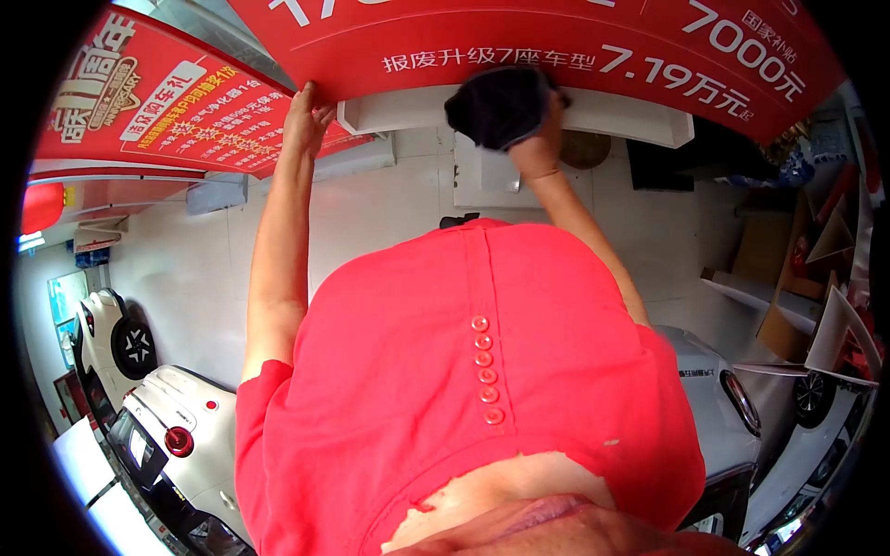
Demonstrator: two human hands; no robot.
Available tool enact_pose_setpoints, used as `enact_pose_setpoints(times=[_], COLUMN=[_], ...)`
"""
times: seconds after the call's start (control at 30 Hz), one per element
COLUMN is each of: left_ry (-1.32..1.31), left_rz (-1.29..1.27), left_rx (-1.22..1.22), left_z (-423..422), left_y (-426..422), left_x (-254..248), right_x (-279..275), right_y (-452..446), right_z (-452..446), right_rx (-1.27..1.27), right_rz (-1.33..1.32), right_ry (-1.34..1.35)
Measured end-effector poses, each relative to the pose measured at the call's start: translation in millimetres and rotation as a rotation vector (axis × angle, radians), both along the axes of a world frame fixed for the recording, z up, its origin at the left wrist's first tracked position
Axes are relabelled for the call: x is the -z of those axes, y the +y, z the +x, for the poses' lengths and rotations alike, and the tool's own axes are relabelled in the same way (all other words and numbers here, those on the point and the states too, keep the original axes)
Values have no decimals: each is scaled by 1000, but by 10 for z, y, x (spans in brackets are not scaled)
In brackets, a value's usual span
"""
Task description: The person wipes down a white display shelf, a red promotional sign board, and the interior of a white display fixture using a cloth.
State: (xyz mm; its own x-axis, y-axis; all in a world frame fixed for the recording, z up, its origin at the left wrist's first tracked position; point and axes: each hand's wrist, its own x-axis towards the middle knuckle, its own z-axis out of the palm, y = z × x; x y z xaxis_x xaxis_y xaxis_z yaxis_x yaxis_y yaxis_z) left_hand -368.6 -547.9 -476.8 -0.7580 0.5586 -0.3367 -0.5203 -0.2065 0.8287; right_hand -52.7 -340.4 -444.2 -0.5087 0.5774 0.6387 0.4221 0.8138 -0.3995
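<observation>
As the head view shows, both arms reach forward from a red buttoned shirt (399, 371) towards a large red board (417, 37) with white print, including "7.19万元" and "7000元". The left grip (307, 116) is at the board's lower edge, near its left end, with the fingertips touching it; whether the fingers pinch the edge or only rest there, I cannot tell. The right grip (540, 144) is closed on a dark cloth (496, 108), which lies over part of the same lower edge, just below the smaller line of print; its fingers are partly hidden, so their exact hold is unclear. The cloth is well apart from the left grip, to its right.

Below the board's lower edge runs a white ledge (635, 123), partly covered by the cloth and the right grip. A second red board (158, 102), tilted, with white and yellow print, is left of the left grip. Pale floor tiles (371, 208) lie beneath the arms. A white car (199, 408) stands at the lower left, a pale car (700, 380) at the lower right, and brown cardboard (765, 246) at the far right
</observation>
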Motion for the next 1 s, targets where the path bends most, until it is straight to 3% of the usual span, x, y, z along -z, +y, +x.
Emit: enact_pose_setpoints(times=[0.07, 0.2, 0.27, 0.3, 0.37, 0.47, 0.5, 0.53, 0.63, 0.67, 0.73, 0.8, 0.87, 0.93, 1.0], left_ry=[-10, 22, 33, 46, 64, 76, 87, 93, 98, 93, 78, 82, 86, 95, 91], left_rz=[-22, -76, -40, -50, -60, -108, -113, -125, -151, -159, -178, -187, -200, -183, -197], left_rx=[-10, 22, 21, 35, 47, 33, 31, 35, 30, 35, 37, 36, 26, 43, 46], left_z=[40, 57, 52, 42, 31, 46, 37, 64, 115, 134, 113, 140, 161, 162, 164], left_y=[-40, -91, -56, -61, -64, -49, -41, -56, -65, -83, -61, -49, -59, -64, -65], left_x=[35, -38, -35, -19, -16, -36, -49, -57, -133, -129, -147, -172, -197, -208, -216], right_x=[125, -88, -400, -391, -352, -91, -35, -8, 123, 138, 37, 74, 363, 335, 372], right_y=[-157, 32, 218, 316, 499, 304, 189, 110, 58, 108, 247, 325, 601, 729, 813], right_z=[-28, 137, 167, 188, 165, 165, 152, 208, 328, 455, 614, 674, 715, 624, 457], right_rx=[-327, -336, -285, -285, -56, -161, -230, -229, -371, -366, -403, -341, -351, -421, -244], right_rz=[-89, -79, -152, -153, 168, 202, -27, -34, -483, -491, -730, -638, -349, -407, -588], right_ry=[-15, 175, 415, 415, 138, 72, 86, 85, 86, 84, -114, -180, -63, -42, -22])
